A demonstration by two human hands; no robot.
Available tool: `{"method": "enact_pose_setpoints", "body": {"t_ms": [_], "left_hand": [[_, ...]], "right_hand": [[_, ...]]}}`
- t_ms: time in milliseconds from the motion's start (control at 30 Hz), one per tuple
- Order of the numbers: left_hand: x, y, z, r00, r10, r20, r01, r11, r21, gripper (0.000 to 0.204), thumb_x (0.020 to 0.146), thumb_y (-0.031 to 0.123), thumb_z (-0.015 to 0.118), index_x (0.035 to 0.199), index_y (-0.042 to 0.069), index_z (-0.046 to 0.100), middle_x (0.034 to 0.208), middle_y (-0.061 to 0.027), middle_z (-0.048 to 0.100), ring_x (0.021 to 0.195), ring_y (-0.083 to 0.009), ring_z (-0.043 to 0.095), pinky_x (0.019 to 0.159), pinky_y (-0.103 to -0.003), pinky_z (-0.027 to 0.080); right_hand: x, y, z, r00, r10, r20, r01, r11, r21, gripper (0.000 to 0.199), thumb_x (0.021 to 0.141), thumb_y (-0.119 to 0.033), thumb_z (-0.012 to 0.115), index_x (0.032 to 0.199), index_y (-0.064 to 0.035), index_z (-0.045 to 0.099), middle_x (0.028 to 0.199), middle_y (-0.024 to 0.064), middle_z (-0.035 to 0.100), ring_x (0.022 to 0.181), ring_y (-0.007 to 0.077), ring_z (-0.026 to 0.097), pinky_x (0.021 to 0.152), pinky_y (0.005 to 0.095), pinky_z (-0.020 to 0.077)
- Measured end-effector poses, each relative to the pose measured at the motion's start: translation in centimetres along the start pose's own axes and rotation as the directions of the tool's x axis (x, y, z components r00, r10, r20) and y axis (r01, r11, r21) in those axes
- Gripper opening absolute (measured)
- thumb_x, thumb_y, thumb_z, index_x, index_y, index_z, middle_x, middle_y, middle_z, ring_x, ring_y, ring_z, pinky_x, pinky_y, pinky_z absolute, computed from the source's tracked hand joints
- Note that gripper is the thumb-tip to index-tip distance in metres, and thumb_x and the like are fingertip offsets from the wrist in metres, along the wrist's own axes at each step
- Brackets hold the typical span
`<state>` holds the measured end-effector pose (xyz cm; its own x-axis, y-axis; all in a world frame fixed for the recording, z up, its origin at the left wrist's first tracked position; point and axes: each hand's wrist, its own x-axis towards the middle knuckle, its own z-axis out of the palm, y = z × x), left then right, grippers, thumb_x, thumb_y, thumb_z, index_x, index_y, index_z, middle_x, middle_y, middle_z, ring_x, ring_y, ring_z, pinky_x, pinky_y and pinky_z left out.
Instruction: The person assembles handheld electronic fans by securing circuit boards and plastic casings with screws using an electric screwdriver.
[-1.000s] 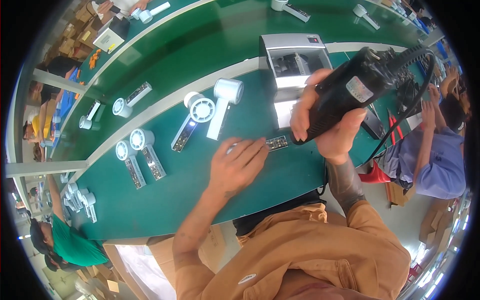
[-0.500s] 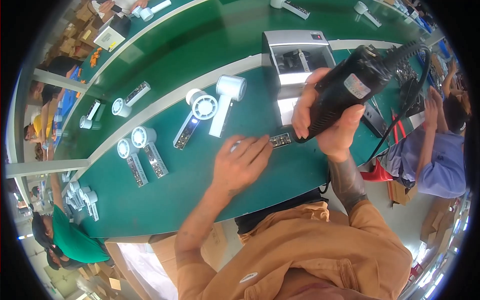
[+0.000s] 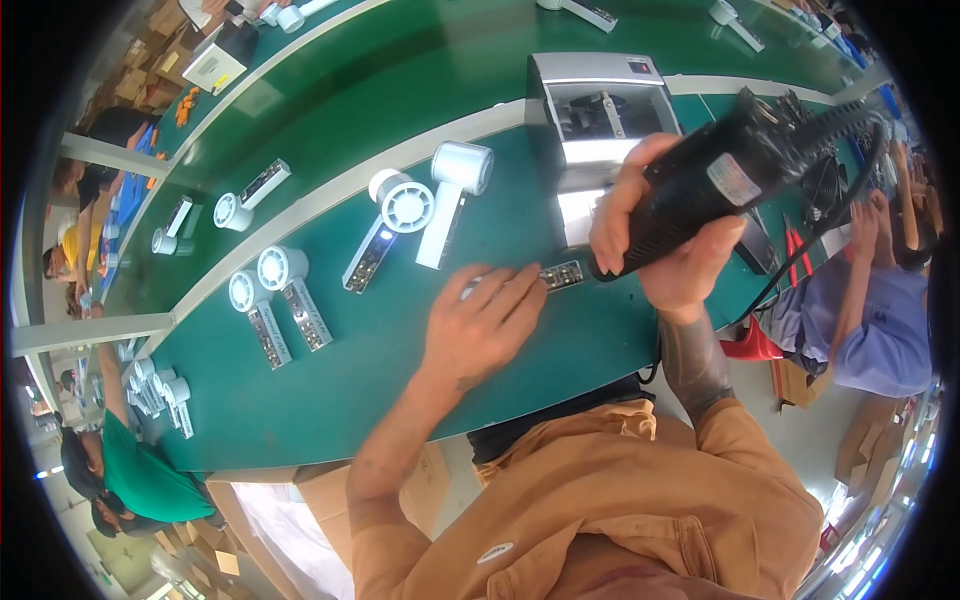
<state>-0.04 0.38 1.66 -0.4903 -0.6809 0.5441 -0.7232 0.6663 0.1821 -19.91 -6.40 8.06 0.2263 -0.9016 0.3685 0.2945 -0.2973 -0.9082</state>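
Observation:
My right hand [image 3: 668, 235] is wrapped round a black electric screwdriver [image 3: 705, 195] with a silver sticker and a thick cable. Its lower end hangs just right of a small handheld fan's open handle [image 3: 563, 275], where a circuit board shows; I cannot see whether the two touch. Closed over the rest of that fan is my left hand [image 3: 484, 325], hiding most of its body. Beyond the left hand stand two pale-blue fans, one with a lit board [image 3: 372, 257] and one with its white handle [image 3: 440, 232] turned away.
A silver-and-black screw feeder [image 3: 600, 130] stands beyond my right hand. Two open-handled fans [image 3: 298, 300] lie to the left, with a cluster of fans [image 3: 160, 385] farther off. Red-handled pliers [image 3: 797, 255] and a black box lie at the right. Co-workers sit at both sides.
The screwdriver and my right hand have shifted slightly right, its tip a little away from the fan's handle end. My left hand keeps its hold. The whole view has moved slightly.

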Motion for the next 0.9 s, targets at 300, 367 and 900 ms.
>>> {"method": "enact_pose_setpoints", "body": {"t_ms": [300,367,900], "left_hand": [[-0.1,0.0,0.1,1.000,-0.009,0.015,0.009,1.000,0.000,0.021,0.077,0.008,0.077,0.098,0.007,0.071,0.110,-0.0023,0.071,0.092,-0.0164,0.066,0.086,-0.034,0.050],[-0.1,0.0,0.1,1.000,-0.014,0.012,0.014,1.000,-0.005,0.021,0.077,0.008,0.077,0.098,0.007,0.071,0.110,-0.0023,0.071,0.092,-0.0166,0.066,0.086,-0.034,0.050],[0.0,0.1,0.1,1.000,-0.018,0.002,0.018,1.000,-0.014,0.023,0.076,0.009,0.077,0.097,0.007,0.071,0.110,-0.0026,0.071,0.092,-0.0168,0.066,0.083,-0.034,0.050]], "right_hand": [[0.1,0.1,0.0,0.997,-0.046,-0.065,0.053,0.993,0.107,0.093,0.085,-0.078,0.054,0.115,0.0101,0.046,0.059,0.0091,0.056,0.044,0.0131,0.051,0.042,0.0260,0.0414],[0.1,0.4,-0.2,0.999,-0.035,-0.018,0.037,0.995,0.089,0.093,0.085,-0.081,0.048,0.121,0.0046,0.043,0.061,0.0085,0.053,0.045,0.0144,0.050,0.043,0.0276,0.0423],[-1.2,2.7,-1.2,0.933,-0.337,0.128,0.295,0.918,0.267,0.090,0.078,-0.083,0.055,0.119,-0.0041,0.040,0.065,0.0083,0.051,0.046,0.0163,0.048,0.041,0.0290,0.0423]]}}
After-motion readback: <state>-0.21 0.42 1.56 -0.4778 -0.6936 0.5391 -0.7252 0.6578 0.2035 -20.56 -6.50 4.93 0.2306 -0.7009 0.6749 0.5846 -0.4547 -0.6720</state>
